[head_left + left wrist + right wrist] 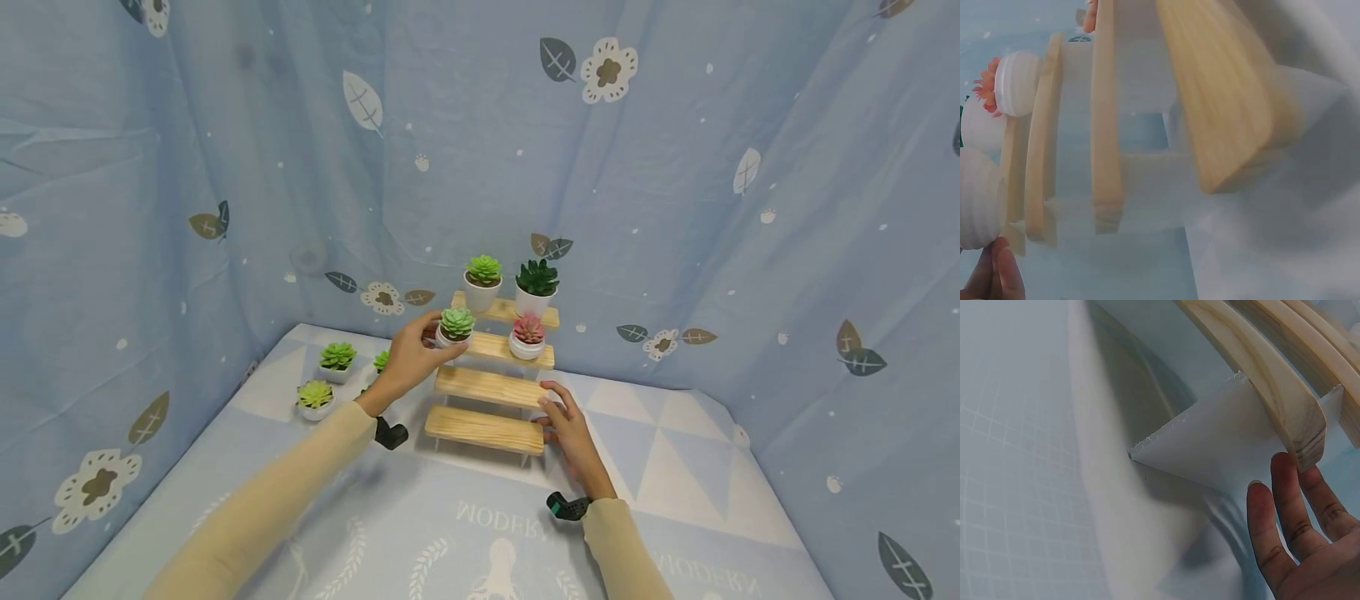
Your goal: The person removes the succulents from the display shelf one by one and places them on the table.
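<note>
My left hand (412, 352) holds a small white pot with a pale green succulent (457, 324) between thumb and fingers, at the left end of the second board from the top. In the left wrist view the white pot (979, 199) sits against the fingertips, beside the boards. My right hand (572, 433) is at the right end of the wooden tiered stand (487, 427), its fingers touching the lower boards' ends. The right wrist view shows fairly straight fingers (1285, 506) against a board's end (1310, 440).
On the top board stand a bright green succulent (483, 282) and a dark green one (537, 287). A pink succulent (528, 336) is on the second board's right. Potted green succulents (337, 361) stand on the table at left, partly behind the left arm. A patterned curtain (480, 167) hangs behind.
</note>
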### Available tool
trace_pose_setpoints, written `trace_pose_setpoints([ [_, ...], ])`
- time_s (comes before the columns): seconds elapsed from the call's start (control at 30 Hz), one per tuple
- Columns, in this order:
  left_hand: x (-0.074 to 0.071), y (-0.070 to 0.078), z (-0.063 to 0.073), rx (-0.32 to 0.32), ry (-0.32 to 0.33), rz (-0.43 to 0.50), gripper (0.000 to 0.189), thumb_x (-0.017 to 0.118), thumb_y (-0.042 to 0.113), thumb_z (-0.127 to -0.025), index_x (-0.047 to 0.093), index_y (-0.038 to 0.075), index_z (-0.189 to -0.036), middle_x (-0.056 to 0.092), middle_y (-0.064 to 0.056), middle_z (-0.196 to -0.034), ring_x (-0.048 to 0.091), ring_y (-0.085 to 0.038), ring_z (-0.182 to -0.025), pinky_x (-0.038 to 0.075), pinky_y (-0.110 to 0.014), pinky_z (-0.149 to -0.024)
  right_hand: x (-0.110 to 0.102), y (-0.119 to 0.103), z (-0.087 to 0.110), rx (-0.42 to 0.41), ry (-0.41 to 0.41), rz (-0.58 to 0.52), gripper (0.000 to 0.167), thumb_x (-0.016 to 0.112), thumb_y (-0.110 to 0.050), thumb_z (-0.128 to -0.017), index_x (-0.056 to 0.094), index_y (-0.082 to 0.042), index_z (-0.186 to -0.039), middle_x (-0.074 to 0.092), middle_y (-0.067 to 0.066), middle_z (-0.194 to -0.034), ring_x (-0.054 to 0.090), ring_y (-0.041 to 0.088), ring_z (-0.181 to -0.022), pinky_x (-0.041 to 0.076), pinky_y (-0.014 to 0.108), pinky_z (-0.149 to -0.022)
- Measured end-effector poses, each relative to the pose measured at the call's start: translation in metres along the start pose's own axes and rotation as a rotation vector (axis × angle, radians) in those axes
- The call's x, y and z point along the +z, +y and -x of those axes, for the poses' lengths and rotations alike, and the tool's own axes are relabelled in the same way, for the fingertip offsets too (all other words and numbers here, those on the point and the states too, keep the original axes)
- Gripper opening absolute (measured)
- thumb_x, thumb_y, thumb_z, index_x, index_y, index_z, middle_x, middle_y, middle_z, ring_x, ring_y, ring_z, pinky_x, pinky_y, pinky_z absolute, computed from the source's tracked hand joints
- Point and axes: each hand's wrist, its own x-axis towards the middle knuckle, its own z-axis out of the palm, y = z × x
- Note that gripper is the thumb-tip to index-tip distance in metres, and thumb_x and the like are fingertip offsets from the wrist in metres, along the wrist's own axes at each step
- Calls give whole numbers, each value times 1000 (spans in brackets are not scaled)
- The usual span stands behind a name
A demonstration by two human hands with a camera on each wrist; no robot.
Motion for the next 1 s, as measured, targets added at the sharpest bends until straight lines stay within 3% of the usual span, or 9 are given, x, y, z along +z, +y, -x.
trace_pose_setpoints([
  [0.13,-4,-2,5,16,-10,-21,77,82,56,-85,55,18,-147,66,-6,-122,63,-23,-100,53,-45,-86,-1,-1,0,7,-2,-1,50,62,-33,-106,47,-24,-152,56,17,-135,56,51,-120,57,42,-80],
  [0.3,-9,-5,11,-10,-22,-47,80,80,58,-85,53,18,-149,65,-6,-125,63,-22,-102,53,-43,-88,0,-4,2,-1,-2,0,47,61,-31,-107,48,-24,-151,56,16,-135,57,50,-119,56,43,-80],
  [0.53,-14,-9,18,-21,-13,-69,82,79,59,-85,52,16,-150,65,-7,-126,64,-23,-102,54,-43,-88,-7,22,-13,-40,38,17,53,69,-47,-98,53,-30,-146,57,16,-134,65,35,-105,58,39,-75],
  [0.83,-21,-16,26,-13,-5,-63,79,82,54,-85,54,15,-148,63,-6,-123,61,-22,-107,53,-42,-89,-7,24,-15,-40,24,6,57,69,-48,-98,51,-29,-149,57,17,-133,62,45,-112,57,41,-76],
  [1.0,-26,-22,31,-20,-8,-93,82,81,57,-85,53,13,-148,62,-7,-123,61,-23,-107,54,-41,-88,-6,25,-15,-40,30,8,55,69,-50,-97,52,-32,-147,57,16,-134,64,41,-110,57,41,-76],
])
